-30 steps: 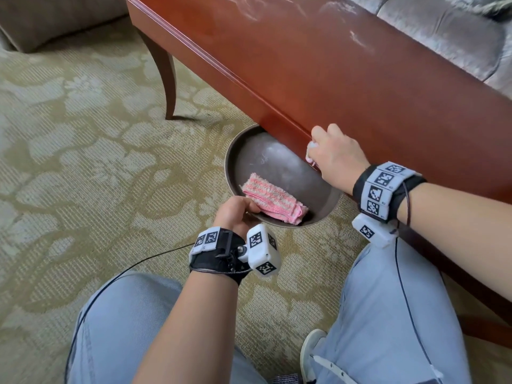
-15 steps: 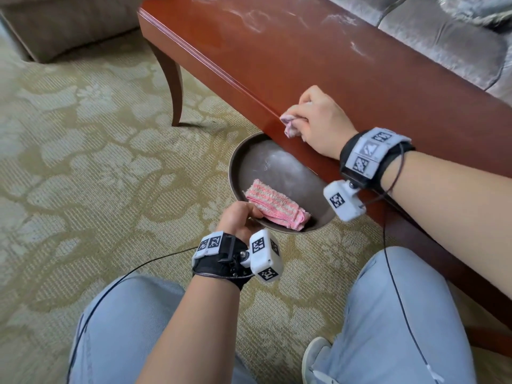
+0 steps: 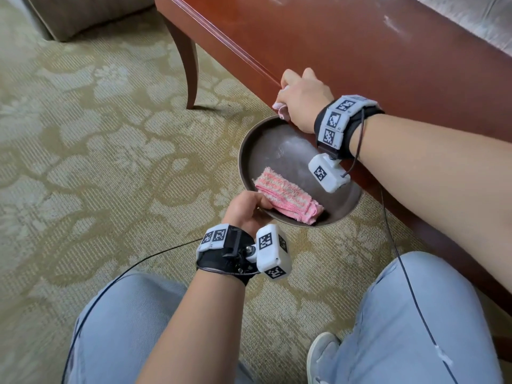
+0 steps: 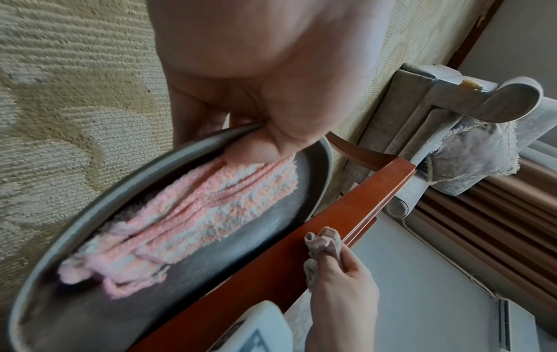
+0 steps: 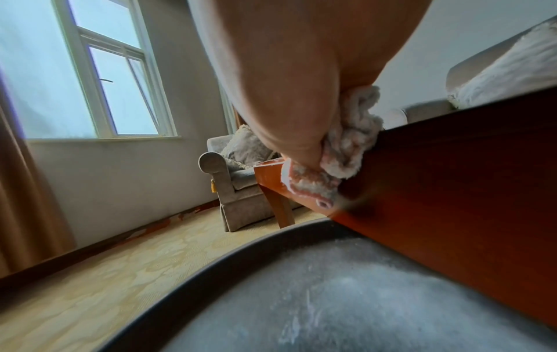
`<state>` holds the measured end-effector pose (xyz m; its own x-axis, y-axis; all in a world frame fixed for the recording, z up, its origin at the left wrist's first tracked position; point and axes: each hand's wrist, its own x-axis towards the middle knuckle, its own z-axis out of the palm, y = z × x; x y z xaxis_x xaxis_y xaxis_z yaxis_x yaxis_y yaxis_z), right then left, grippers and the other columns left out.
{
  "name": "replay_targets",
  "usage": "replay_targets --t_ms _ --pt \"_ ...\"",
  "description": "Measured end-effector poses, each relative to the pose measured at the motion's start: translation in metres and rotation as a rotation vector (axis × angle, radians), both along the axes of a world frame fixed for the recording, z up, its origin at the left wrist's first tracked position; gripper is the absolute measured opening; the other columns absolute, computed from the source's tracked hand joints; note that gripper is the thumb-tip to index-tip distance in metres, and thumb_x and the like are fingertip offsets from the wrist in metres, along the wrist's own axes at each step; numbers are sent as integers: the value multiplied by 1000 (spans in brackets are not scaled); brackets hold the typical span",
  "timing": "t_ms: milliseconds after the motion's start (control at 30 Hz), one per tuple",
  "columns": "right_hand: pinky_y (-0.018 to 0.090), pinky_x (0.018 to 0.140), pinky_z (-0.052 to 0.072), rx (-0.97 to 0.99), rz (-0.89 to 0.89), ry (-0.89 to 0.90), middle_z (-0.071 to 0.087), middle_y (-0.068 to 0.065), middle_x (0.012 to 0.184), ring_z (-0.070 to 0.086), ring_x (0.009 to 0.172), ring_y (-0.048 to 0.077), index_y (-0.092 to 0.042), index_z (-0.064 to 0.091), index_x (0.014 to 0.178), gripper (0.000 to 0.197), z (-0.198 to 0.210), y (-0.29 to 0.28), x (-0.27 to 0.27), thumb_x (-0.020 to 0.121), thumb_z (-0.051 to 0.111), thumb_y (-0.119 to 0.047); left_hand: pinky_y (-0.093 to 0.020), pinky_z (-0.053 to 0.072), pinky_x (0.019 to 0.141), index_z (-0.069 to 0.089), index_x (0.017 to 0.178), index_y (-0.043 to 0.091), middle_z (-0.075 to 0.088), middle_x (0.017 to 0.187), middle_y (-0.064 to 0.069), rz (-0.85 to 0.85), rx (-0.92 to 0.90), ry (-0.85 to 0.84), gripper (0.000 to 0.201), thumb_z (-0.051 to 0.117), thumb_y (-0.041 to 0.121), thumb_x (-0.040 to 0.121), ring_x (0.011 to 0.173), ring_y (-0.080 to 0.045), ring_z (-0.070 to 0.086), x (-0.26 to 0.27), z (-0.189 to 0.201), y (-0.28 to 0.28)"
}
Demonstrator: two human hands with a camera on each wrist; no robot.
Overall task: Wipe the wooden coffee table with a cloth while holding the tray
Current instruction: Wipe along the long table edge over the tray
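Note:
A reddish wooden coffee table (image 3: 374, 59) fills the upper right of the head view. My left hand (image 3: 246, 209) grips the near rim of a round dark tray (image 3: 260, 145), held just below the table's front edge. A folded pink striped cloth (image 3: 288, 198) lies in the tray (image 4: 271, 228), my left thumb on its end. My right hand (image 3: 302, 101) holds a bunched pale pink cloth (image 3: 279, 106) against the table's front edge, just above the tray's far rim. The same bunched cloth (image 5: 346, 152) shows pressed on the table's side (image 5: 452, 181); fingers (image 4: 337, 269) curl round the cloth (image 4: 322, 245).
Patterned beige carpet (image 3: 97, 134) covers the floor to the left. A curved table leg (image 3: 188, 62) stands at the upper middle. A grey sofa (image 3: 471, 20) lies behind the table, an armchair (image 5: 238, 176) beyond its end. My knees in blue jeans (image 3: 415, 314) sit below the tray.
My right hand with the bunched cloth went up onto the tabletop edge half a second ago, then came back down to the front edge above the tray. The left hand kept the tray.

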<state>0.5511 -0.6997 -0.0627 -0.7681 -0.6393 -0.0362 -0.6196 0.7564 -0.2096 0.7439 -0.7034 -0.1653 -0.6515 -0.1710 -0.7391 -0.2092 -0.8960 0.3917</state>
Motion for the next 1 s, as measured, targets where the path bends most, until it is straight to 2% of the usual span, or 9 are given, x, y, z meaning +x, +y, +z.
replay_targets --t_ms 200,367,467,600,667,733,800,933,1000 --pt "9 42 31 -95 -12 -8 34 -5 86 41 54 3 -19 46 95 9 3 50 13 94 45 -11 -34 60 54 42 75 9 51 75 -12 -31 -9 -10 27 32 -15 70 68 -32 57 0 -3 1" --pt "36 63 44 116 85 150 43 0 97 43 78 21 -19 50 89 5 -6 102 21 89 55 -21 -32 59 53 43 74 9 52 72 -12 -87 -44 -44 25 33 -15 74 66 -31 57 2 -1 1" --pt "39 71 48 220 115 149 46 -3 100 46 91 24 -22 67 86 14 0 138 24 91 55 -24 -36 58 65 43 75 9 52 73 -12 -105 -55 -49 27 39 -12 59 68 -30 56 1 -7 1" --pt "33 76 51 -198 -90 70 49 -3 100 61 81 15 -28 73 89 25 20 177 26 87 52 -15 -38 57 73 45 76 8 55 77 -14 -134 -73 -63 29 44 -9 53 78 -33 58 -2 -14 1" --pt "18 68 51 -418 -255 113 48 -1 104 60 72 -1 -25 73 94 26 25 190 30 89 52 -10 -38 56 72 45 75 9 53 74 -12 -170 -89 -79 29 45 -8 51 73 -31 58 -4 -16 2" --pt "4 54 43 -521 -367 62 45 7 111 60 73 6 -16 73 102 29 25 200 37 90 50 -2 -38 55 75 45 72 9 52 74 -10 -189 -91 -84 27 45 -8 52 71 -29 56 -6 -16 4" --pt "1 55 41 -486 -429 27 43 11 113 57 71 18 -16 71 102 31 22 208 46 89 48 1 -36 55 72 43 71 11 50 72 -9 -213 -84 -79 24 43 -9 58 69 -28 53 -8 -14 8" --pt "35 77 55 -355 -434 10 42 3 109 61 81 21 -24 69 95 21 6 223 63 84 57 -11 -31 55 63 41 72 15 46 71 -7 -239 -49 -82 26 43 -6 58 64 -26 51 -7 -15 14" --pt "35 84 51 -273 -406 49 43 2 108 58 87 21 -24 69 103 22 -5 226 68 84 62 -16 -32 55 65 41 72 14 46 70 -7 -249 -48 -77 26 43 -6 56 64 -26 51 -7 -15 14"
